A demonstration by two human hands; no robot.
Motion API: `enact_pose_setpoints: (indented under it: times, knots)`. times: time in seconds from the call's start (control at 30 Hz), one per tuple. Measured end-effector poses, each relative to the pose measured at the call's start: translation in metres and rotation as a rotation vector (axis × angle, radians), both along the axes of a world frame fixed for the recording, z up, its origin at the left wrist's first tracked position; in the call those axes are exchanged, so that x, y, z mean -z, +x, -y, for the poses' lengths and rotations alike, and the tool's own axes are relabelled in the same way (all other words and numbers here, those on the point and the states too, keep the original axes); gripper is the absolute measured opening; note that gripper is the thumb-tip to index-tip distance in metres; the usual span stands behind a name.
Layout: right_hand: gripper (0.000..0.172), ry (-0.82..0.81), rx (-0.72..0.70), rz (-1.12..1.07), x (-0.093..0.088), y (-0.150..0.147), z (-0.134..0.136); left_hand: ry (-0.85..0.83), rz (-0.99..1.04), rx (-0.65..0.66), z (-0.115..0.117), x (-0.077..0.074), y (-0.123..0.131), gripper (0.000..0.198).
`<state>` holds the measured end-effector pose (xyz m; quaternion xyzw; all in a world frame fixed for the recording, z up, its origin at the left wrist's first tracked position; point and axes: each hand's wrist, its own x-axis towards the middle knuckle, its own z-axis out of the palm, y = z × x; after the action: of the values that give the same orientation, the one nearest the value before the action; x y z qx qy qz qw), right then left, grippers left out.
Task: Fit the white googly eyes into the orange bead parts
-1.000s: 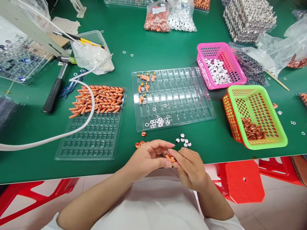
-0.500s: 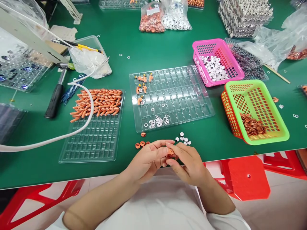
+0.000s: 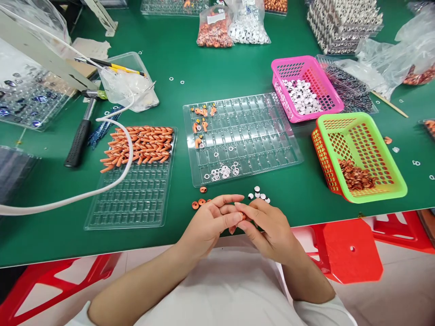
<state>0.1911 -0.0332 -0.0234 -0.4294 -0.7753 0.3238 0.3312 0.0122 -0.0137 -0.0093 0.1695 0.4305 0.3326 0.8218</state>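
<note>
The left thumb has come round onto a small orange part (image 3: 244, 216) that showed more plainly between the fingers a second earlier, while the trays and baskets keep their places on the bench (image 3: 224, 68). In the head view, a person's left hand (image 3: 208, 224) and right hand (image 3: 272, 231) meet near the bench's front edge, both grasping the part, which their fingertips largely cover; the contact beneath is hidden.

Just beyond the left hand lie loose copper-coloured discs (image 3: 203, 189), and past the right, a cluster of black-and-white caps (image 3: 257, 189). Behind them, a clear compartment tray (image 3: 253, 133) carries a few orange assemblies (image 3: 200, 111) toward its far left corner and a heap of white rings (image 3: 224, 172) along its near side. To the left, a second clear tray (image 3: 125, 203) bears rows of orange tubular pieces (image 3: 139, 145), a white hose (image 3: 129, 154) looping across it and a hammer (image 3: 79, 140) lying beyond. To the right, a pink basket (image 3: 288, 102) holds more caps, near a lime-green basket (image 3: 401, 185) of copper-coloured pieces (image 3: 356, 175).
</note>
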Motion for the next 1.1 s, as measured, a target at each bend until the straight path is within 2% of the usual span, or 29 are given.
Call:
enact_pose_setpoints:
  times: [0.2, 0.43, 0.67, 0.93, 1.1]
  knots:
    - [0.043, 0.082, -0.031, 0.086, 0.001, 0.0, 0.003, 0.01, -0.036, 0.003, 0.001, -0.001, 0.0, 0.043]
    - [0.046, 0.173, -0.047, 0.007, 0.008, 0.0, 0.005, 0.041, 0.004, 0.041, 0.004, 0.0, -0.002, 0.042]
    - [0.049, 0.229, -0.045, -0.09, 0.005, 0.0, 0.004, 0.07, 0.095, 0.152, 0.001, -0.002, -0.008, 0.042]
    - [0.051, 0.215, -0.031, -0.102, 0.015, 0.002, 0.006, 0.086, 0.032, 0.101, 0.0, -0.01, -0.002, 0.04]
    - [0.051, 0.228, -0.039, -0.13, 0.014, 0.001, 0.006, 0.128, 0.046, 0.097, 0.001, -0.012, -0.001, 0.045]
